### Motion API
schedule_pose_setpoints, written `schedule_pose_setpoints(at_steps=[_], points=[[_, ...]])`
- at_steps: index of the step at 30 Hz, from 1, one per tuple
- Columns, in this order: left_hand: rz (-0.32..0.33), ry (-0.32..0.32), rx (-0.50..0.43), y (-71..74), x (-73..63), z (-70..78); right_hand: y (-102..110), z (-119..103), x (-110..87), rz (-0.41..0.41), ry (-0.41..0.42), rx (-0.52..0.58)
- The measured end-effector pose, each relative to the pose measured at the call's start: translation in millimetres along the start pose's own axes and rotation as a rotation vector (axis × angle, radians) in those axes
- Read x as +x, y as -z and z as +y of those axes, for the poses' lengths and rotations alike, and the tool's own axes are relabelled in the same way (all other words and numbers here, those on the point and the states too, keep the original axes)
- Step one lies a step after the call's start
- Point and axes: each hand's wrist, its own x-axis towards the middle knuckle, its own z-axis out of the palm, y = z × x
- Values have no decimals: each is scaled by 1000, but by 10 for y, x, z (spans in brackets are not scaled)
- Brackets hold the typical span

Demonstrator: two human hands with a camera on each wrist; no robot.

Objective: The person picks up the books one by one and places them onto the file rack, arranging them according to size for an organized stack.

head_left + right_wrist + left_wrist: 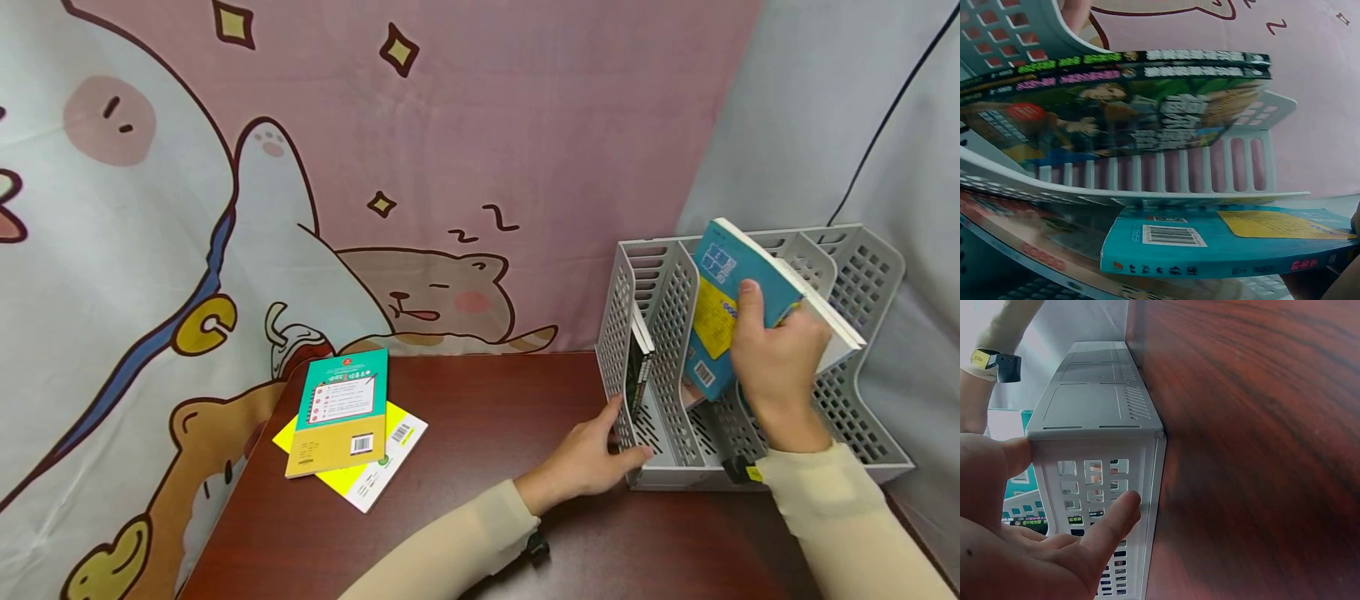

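My right hand [780,367] grips a blue book [717,287] with a yellow patch, thumb across its cover. The book leans over the light grey file organizer [675,477], its lower end down past the first divider. In the right wrist view the barcode and spine of this blue book [1172,236] show beside a pinkish-covered book [1041,240]. My left hand [581,458] rests on the organizer's front left corner. In the left wrist view, one straight finger lies along the perforated side wall [1141,450] and the thumb touches the front edge.
Thin dark-covered books [1147,119] stand in the leftmost compartment. On the brown table [480,417], a green and yellow book [337,412] lies over a white and yellow one [367,483]. A cartoon-printed curtain [562,167] hangs behind, with a black cable [892,108] at right.
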Motion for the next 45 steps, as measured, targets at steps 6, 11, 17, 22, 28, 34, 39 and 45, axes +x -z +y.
schedule_pose_setpoints(at_steps=[6, 11, 17, 22, 28, 34, 39, 45], points=[[4, -5, -10, 1, -8, 12, -72, 59, -60, 1, -14, -14], [7, -1, -2, 15, -18, 32, -81, -50, -138, -25, 7, -37], [7, 3, 4, 8, -8, 22, -108, -100, -224, -76, 7, -54], [3, 7, 6, -9, 2, 13, -163, 97, -258, -83, -13, -86], [13, -1, 23, 4, 2, 16, -202, 188, -338, -118, 1, -110], [9, 4, 29, 4, 4, 14, -255, 255, -437, -144, -24, -89], [6, -1, 22, 19, -9, 32, -304, 307, -485, -182, -31, -2], [5, 8, 17, 29, -17, 41, -324, 316, -564, -222, -71, -41]])
